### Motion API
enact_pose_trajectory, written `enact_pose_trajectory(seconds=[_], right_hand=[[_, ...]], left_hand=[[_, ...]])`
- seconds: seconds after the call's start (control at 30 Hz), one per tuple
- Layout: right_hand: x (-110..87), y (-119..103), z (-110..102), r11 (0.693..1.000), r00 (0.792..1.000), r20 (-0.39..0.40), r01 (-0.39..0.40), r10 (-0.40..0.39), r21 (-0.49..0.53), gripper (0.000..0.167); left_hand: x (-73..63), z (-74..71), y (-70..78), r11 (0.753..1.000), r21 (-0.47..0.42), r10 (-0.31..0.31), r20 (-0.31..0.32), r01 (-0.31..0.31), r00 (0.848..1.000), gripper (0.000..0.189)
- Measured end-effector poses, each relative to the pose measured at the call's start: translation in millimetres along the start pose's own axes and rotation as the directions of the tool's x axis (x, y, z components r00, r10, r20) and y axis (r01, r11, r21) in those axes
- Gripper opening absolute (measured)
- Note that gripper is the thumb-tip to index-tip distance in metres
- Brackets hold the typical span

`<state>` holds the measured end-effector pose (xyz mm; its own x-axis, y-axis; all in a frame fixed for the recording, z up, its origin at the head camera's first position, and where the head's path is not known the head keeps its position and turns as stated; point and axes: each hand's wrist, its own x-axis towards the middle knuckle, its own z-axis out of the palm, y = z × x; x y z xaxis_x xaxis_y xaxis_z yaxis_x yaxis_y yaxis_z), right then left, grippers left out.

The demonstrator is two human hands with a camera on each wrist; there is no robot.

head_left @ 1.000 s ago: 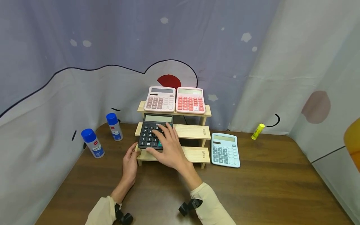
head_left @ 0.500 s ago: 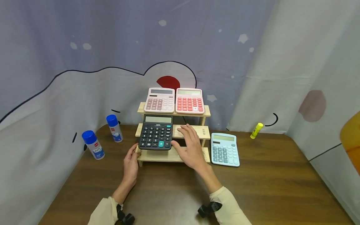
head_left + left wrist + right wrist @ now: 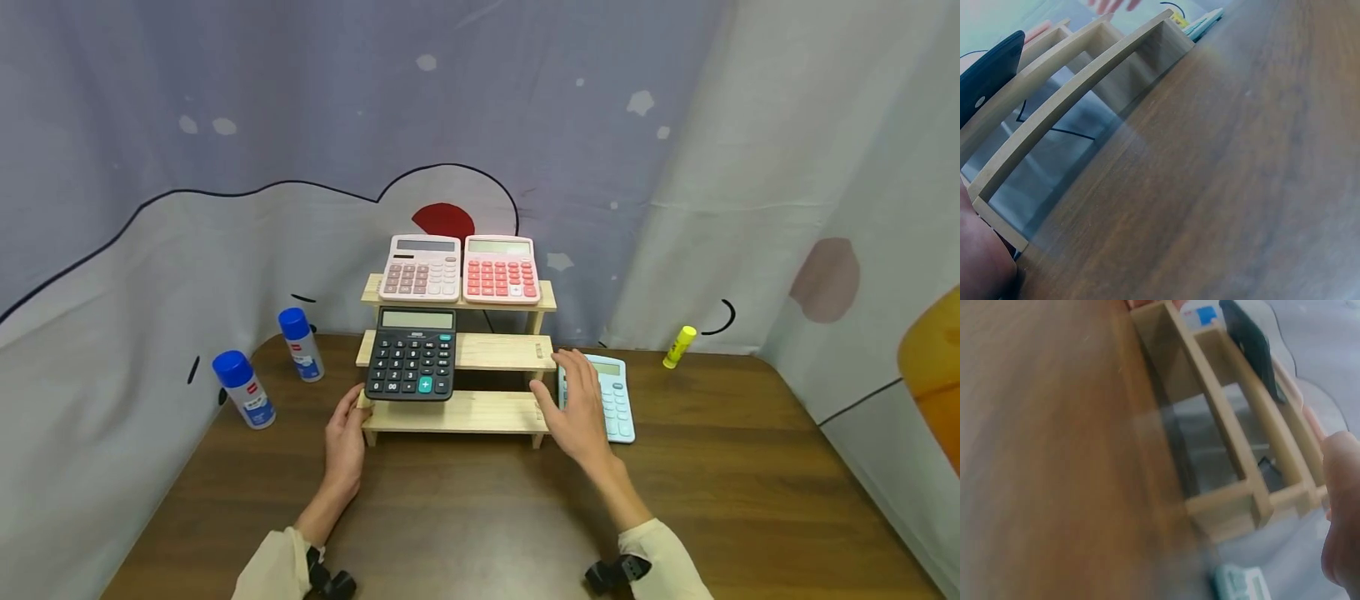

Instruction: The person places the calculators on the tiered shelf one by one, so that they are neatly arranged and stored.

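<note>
A three-tier wooden display rack (image 3: 480, 414) stands on the table. My left hand (image 3: 346, 446) holds the left end of its lowest shelf, close to the table. A black calculator (image 3: 412, 357) leans on the middle shelf at the left, its lower edge overhanging the lowest shelf in the head view. My right hand (image 3: 581, 412) hovers with fingers spread and nothing in them at the rack's right end. It partly covers a light blue calculator (image 3: 618, 408) lying on the table. In the right wrist view, this calculator (image 3: 1241, 584) shows at the bottom edge.
On the top shelf sit a pale pink calculator (image 3: 422, 268) and a pink one with red keys, the coral-keyed calculator (image 3: 500, 271). Two blue-capped spray bottles (image 3: 246, 390) stand left. A yellow highlighter (image 3: 679, 347) stands at the back right, before a curtain (image 3: 225, 275).
My right hand has left the black calculator and moved right, over to the light blue calculator. The black calculator stays on the rack, and my left hand keeps its place at the shelf end.
</note>
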<state>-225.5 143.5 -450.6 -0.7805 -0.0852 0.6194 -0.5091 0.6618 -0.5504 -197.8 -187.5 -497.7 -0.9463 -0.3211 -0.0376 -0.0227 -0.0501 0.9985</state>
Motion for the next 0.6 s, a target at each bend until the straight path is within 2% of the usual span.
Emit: enact_pose_trajectory(seconds=[0.17,0.33,0.47,0.6], right_hand=[[-11.1,20.4,-6.0,0.998,0.996,-0.061,-0.070,0.070,-0.005,0.054],[-15.6,45.3,-7.9,0.991,0.985,-0.134,-0.119,0.110,-0.062,0.057],[-20.0,60.2,-7.1,0.971,0.975,-0.153,-0.187,0.164,-0.148,0.065],[-21.6,68.7,-4.7,0.934,0.962,-0.150,-0.260,0.229,-0.245,0.079]], left_hand=[[-2.4,-1.1,-1.3,1.000,0.006,-0.014,0.007,0.014,1.000,0.049],[-2.2,-2.0,-1.3,1.000,0.000,-0.004,0.008,0.004,1.000,0.049],[-2.4,-2.5,-0.2,1.000,0.006,-0.003,0.008,0.003,1.000,0.050],[-1.4,-2.6,1.1,1.000,0.005,0.001,0.004,-0.001,1.000,0.050]])
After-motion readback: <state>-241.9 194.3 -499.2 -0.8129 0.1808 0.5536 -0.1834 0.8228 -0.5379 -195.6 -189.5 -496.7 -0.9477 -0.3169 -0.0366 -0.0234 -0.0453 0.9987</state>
